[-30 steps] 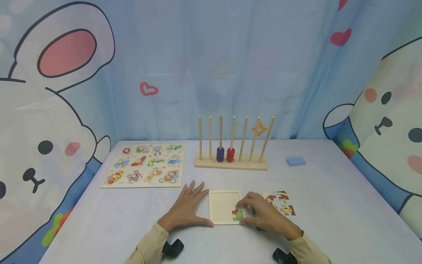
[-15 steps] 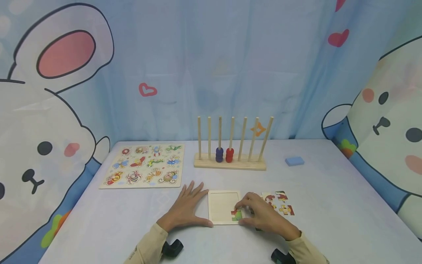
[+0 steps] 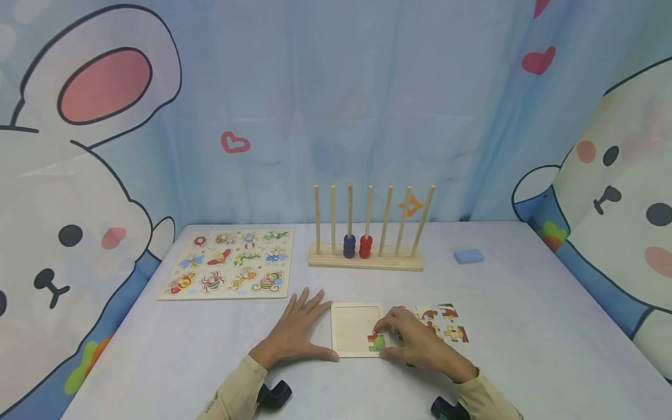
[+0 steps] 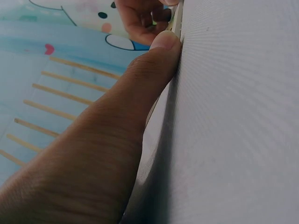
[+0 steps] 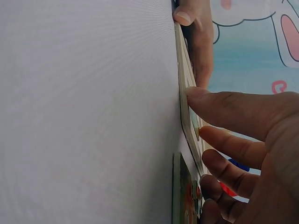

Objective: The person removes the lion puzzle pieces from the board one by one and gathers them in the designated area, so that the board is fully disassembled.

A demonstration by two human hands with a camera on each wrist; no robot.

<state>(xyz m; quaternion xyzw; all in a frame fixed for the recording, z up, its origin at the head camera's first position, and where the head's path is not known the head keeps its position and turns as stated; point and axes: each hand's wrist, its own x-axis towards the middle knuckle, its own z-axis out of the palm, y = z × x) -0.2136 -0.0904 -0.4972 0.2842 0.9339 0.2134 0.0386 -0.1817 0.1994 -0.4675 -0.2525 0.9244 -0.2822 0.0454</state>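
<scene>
A shallow square wooden puzzle tray (image 3: 350,326) lies on the table between the hands. In its near right corner sits a red and green jigsaw piece (image 3: 377,343). My left hand (image 3: 296,332) is spread flat at the tray's left side, its thumb at the near left corner. With curled fingers, my right hand (image 3: 417,341) pinches the jigsaw piece between thumb and index finger at the tray's right side. In the right wrist view, the right thumb (image 5: 233,105) lies over the tray's rim. More jigsaw pieces (image 3: 454,333) lie beyond the right hand, which partly hides them.
A wooden peg stand (image 3: 366,261) with dark blue and red beads stands at the back. An insect picture board (image 3: 226,262) lies at the back left, and a light blue block (image 3: 469,256) at the back right. A printed curtain (image 3: 336,116) hangs behind the table.
The whole head view shifts slightly left. The right hand makes only small movements at the jigsaw piece, while the left hand stays at the tray.
</scene>
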